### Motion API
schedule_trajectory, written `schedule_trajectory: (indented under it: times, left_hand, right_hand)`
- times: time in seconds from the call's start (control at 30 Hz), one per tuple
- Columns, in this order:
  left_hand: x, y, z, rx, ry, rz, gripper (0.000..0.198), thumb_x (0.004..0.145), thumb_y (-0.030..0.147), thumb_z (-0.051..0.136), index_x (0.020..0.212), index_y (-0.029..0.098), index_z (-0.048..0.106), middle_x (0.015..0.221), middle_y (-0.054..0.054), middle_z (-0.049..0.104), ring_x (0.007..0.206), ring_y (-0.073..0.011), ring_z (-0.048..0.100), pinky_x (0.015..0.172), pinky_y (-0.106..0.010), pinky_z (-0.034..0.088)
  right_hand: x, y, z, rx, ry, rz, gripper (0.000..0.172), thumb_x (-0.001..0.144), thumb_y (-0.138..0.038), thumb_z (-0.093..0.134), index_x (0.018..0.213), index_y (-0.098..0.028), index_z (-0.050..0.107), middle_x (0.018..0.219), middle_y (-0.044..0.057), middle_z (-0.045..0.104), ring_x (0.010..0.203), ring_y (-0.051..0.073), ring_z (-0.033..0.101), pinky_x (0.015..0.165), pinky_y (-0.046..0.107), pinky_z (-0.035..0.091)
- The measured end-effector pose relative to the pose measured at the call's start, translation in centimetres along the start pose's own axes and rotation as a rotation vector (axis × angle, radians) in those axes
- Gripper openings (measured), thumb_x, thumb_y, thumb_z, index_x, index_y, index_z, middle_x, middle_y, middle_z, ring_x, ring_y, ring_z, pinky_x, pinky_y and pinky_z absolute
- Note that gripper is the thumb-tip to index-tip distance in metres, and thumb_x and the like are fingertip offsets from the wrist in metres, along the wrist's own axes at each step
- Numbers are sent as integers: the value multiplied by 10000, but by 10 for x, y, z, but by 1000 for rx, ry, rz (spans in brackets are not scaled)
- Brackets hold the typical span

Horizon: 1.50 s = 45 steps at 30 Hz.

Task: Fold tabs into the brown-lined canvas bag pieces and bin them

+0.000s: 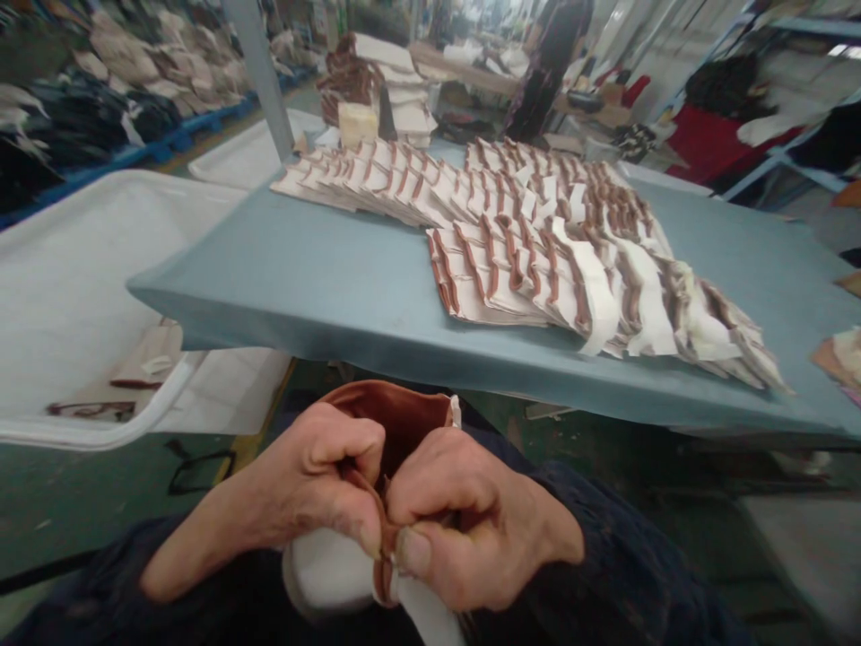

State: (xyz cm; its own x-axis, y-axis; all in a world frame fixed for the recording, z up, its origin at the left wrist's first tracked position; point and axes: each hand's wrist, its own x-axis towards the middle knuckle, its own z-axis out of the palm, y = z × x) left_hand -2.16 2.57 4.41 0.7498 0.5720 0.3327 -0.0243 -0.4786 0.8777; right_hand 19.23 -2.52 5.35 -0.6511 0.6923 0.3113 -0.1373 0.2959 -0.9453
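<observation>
Between my hands, low in front of my body, is a brown leather piece [407, 417] with a pale backing [329, 574]. My left hand [329, 480] is closed, its thumb and fingers pinching the folded brown edge. Close beside it, my right hand [471, 516] pinches the same edge, thumb pressed on the seam. A white strip [430, 610] hangs below the right thumb. The fingertips of both hands nearly touch, and part of the piece is hidden beneath them.
A table with a blue-grey cover [323, 260] stands ahead, bearing rows of stacked brown-and-cream pieces [511, 269] with white strips. At left is a white plastic bin [121, 431] with a few pieces inside. A person [548, 63] stands farther back, beyond a metal post [262, 81].
</observation>
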Motion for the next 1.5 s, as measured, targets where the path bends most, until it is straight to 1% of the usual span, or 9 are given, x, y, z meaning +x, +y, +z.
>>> schedule_trajectory:
  times: [0.13, 0.33, 0.57, 0.67, 0.77, 0.97, 1.13, 1.3, 1.5]
  left_hand:
    - [-6, -3, -8, 61, 30, -74, 627, 1013, 726, 765, 729, 206, 561, 616, 82, 523, 539, -92, 431, 496, -229, 324]
    - [-5, 21, -22, 302, -43, -10, 704, 1037, 857, 554, 840, 194, 684, 697, 42, 647, 606, -109, 565, 560, -247, 365]
    - [-1, 38, -25, 304, -69, -41, 485, 1142, 611, 648, 850, 225, 665, 713, 60, 647, 614, -125, 546, 593, -259, 384]
    - [4, 45, -28, 300, -141, -91, 386, 1127, 378, 718, 788, 218, 629, 684, 78, 638, 581, -101, 535, 566, -239, 365]
    - [11, 50, -27, 288, -205, -128, 333, 1063, 196, 735, 756, 207, 607, 652, 99, 603, 559, -73, 526, 547, -217, 340]
    - [5, 43, -6, 331, -250, -103, 330, 1010, 108, 603, 725, 217, 476, 634, 100, 536, 550, -72, 492, 546, -246, 315]
    - [-8, 45, 9, 529, -146, 41, 336, 1021, 68, 461, 735, 245, 444, 614, 85, 574, 517, -100, 489, 549, -309, 331]
    - [-12, 55, 22, 596, 37, 108, 329, 966, 19, 435, 724, 241, 437, 579, 92, 547, 505, -85, 502, 577, -269, 387]
    - [-22, 28, 15, 644, 161, 49, 382, 1051, 96, 469, 706, 242, 394, 549, 87, 439, 454, -88, 403, 498, -300, 269]
  right_hand:
    - [5, -6, -10, -203, -8, -25, 186, 895, -180, 535, 734, -252, 476, 605, -57, 497, 510, 93, 426, 517, 248, 342]
    - [3, -12, -25, -468, 14, -48, 260, 973, -168, 535, 735, -245, 463, 609, -75, 472, 538, 92, 419, 550, 260, 297]
    - [6, -31, -25, -811, -56, -95, 314, 1124, -195, 509, 829, -219, 616, 689, -6, 675, 612, 146, 553, 589, 310, 345]
    - [3, -38, -21, -982, -85, -92, 361, 1191, -217, 499, 882, -189, 684, 726, 9, 716, 625, 161, 575, 602, 340, 360]
    - [0, -42, -16, -1086, -51, -127, 403, 1192, -162, 501, 844, -174, 704, 692, 3, 692, 604, 163, 548, 591, 355, 364]
    - [-7, -50, -18, -1089, -66, -77, 308, 1107, -136, 612, 819, -186, 707, 696, -10, 699, 619, 169, 552, 607, 372, 373]
    - [-15, -43, -32, -895, -33, 72, 158, 983, -286, 714, 848, -203, 711, 739, -7, 744, 672, 171, 616, 682, 362, 391]
    - [-16, -18, -57, -751, 75, -9, 418, 1097, -548, 666, 869, -200, 714, 769, 12, 745, 711, 170, 633, 745, 330, 435]
    - [-27, 0, -79, -801, 97, 110, 302, 1075, -462, 716, 952, -187, 744, 859, 41, 764, 778, 185, 647, 778, 317, 466]
